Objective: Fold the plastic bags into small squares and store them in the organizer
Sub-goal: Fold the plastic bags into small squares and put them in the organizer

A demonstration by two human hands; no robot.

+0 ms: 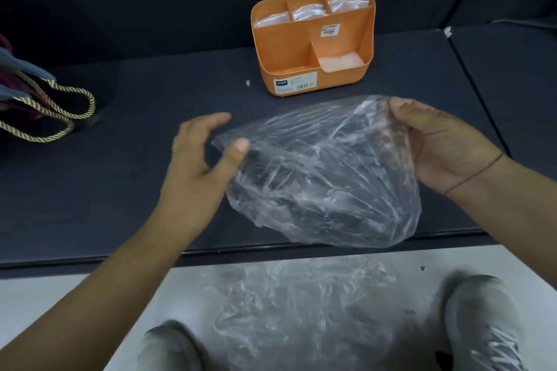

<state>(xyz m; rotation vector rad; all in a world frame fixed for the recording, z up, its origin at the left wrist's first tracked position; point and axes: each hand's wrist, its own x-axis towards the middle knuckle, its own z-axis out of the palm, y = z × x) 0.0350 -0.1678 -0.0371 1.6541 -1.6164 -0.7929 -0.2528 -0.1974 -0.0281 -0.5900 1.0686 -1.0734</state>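
plastic bag point(325, 178) edge pinched in right fingers point(404, 110); left fingers point(211, 121) spread, corner between them.

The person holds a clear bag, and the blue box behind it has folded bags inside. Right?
No. The head view shows the box is orange, not blue. The right hand does hold the clear bag, and the box does have folded bags inside.
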